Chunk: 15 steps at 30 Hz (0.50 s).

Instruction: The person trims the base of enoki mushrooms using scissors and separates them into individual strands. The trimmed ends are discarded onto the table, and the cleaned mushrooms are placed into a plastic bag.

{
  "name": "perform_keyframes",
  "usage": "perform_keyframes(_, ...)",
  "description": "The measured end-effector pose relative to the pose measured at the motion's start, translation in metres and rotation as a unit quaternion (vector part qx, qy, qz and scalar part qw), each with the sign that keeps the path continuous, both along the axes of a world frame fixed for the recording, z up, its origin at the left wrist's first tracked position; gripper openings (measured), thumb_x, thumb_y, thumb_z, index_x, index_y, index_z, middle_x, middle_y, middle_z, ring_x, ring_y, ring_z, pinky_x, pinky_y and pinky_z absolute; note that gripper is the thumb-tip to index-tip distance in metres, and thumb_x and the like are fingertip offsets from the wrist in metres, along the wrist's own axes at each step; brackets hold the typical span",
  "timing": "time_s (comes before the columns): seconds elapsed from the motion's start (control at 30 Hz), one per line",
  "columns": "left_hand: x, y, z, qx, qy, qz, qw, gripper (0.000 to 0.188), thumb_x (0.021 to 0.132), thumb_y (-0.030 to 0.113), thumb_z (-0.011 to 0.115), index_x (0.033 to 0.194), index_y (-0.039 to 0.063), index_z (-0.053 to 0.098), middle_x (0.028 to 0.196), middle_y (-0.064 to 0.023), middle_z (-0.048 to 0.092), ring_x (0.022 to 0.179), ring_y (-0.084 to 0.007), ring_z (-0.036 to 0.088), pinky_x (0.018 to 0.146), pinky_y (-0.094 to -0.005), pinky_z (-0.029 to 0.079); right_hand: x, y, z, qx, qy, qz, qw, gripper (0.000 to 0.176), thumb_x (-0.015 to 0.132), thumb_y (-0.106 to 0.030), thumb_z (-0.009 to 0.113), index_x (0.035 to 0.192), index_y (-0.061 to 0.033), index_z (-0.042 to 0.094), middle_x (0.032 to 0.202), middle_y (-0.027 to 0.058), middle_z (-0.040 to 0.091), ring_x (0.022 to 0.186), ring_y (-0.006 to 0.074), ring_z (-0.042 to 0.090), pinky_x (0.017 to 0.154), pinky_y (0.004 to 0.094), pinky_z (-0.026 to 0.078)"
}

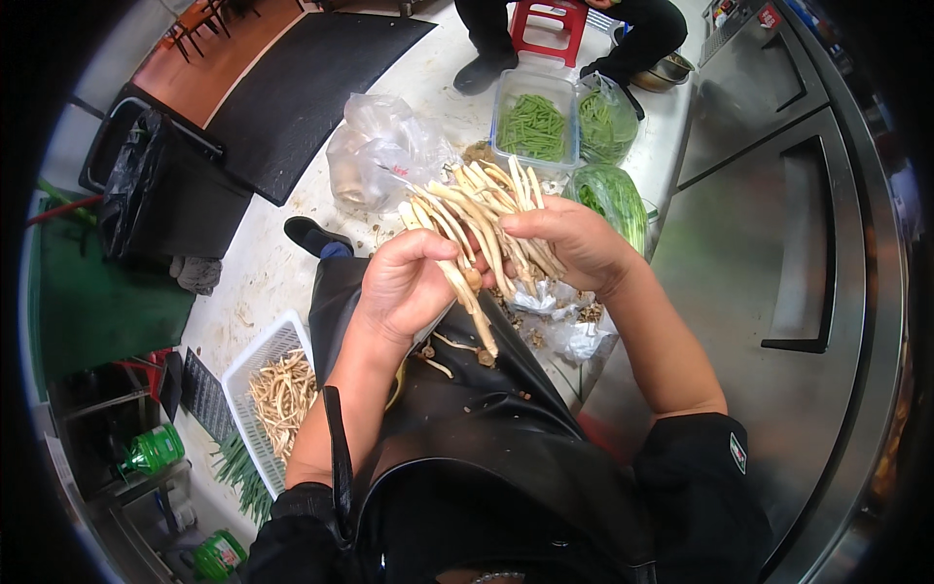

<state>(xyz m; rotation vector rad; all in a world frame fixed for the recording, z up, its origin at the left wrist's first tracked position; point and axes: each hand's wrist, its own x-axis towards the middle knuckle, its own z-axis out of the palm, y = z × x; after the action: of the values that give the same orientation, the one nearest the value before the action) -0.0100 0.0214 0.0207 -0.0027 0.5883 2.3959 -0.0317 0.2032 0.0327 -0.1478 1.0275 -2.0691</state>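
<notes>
Over my lap I hold a loose bundle of long, pale-stemmed mushrooms (467, 212) in both hands. My left hand (410, 281) grips the left part, its thumb lying across the stems. My right hand (584, 237) grips the right part, thumb on top. Small brown caps show near the lower ends of a few stems. Several loose mushroom pieces (438, 365) lie on the black apron (467, 416) below. To my left, a white perforated basket (235, 379) holds a heap of similar stems (281, 401).
A plastic box (499, 117) of cut green beans, bagged green vegetables (609, 201) and a clear plastic bag (379, 153) stand ahead. Beyond them, a person sits by a red stool (547, 33). Steel cabinet doors (730, 241) flank my right; a black bin (171, 190) stands left.
</notes>
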Motion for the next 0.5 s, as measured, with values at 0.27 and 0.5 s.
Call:
perform_keyframes(0.27,0.001,0.009,-0.005,0.024,0.031,0.037,0.999,0.043,0.073,0.007,0.051,0.112,-0.007,0.041,0.099,-0.0163,0.054,0.088,-0.0248,0.054,0.076,-0.0403,0.045,-0.003,0.001,0.002,0.041,-0.001,-0.007,0.999,0.028,0.081,-0.014,0.047,0.098,0.0080,0.051,0.084,0.0135,0.060,0.068,0.0158,0.060,0.059,0.0236,0.049)
perform_keyframes(0.5,-0.005,0.012,-0.013,-0.007,-0.003,0.008,1.000,0.052,0.074,0.018,0.060,0.117,-0.003,0.039,0.118,-0.0188,0.044,0.107,-0.0278,0.047,0.092,-0.0413,0.038,-0.001,-0.009,0.006,0.120,-0.027,0.025,0.992,0.024,0.079,-0.010,0.044,0.097,0.0054,0.050,0.089,0.0118,0.057,0.078,0.0145,0.057,0.065,0.0248,0.048)
